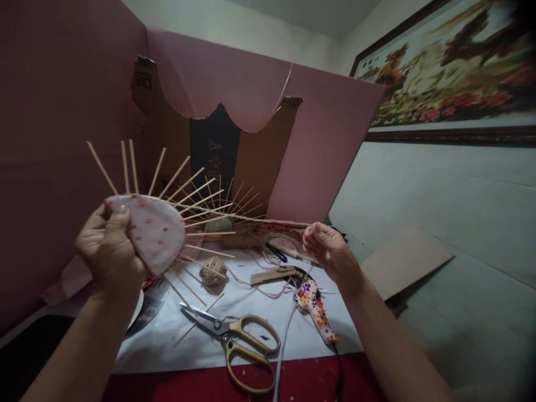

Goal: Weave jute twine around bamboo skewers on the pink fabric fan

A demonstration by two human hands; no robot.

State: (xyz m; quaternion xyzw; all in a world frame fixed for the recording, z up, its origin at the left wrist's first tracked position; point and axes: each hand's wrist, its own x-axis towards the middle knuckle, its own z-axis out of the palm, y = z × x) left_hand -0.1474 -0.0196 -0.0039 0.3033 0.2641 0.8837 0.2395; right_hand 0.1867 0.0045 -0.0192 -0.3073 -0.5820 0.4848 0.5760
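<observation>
My left hand (111, 243) grips a round, pink fabric-covered disc (157, 231) with red spots, thumb across its face. Thin wooden sticks (201, 192) fan out from the disc's edge. From the disc a length of twine (259, 220) runs to the right, pulled nearly straight. Its far end is pinched between the fingers of my right hand (329, 245). Below, on the white sheet, lies a ball of twine (213, 271). Gold-handled scissors (234, 335) rest in front with their blades slightly apart, near a few loose sticks.
A flower-patterned glue gun (312, 310) with a black cord lies at the right. Behind it are a cardboard strip (272, 274) and a dark blue pen-like object (277, 253). Another fan of sticks (243, 198) stands by the cut cardboard (259, 162). Pink panels (326, 139) enclose the back.
</observation>
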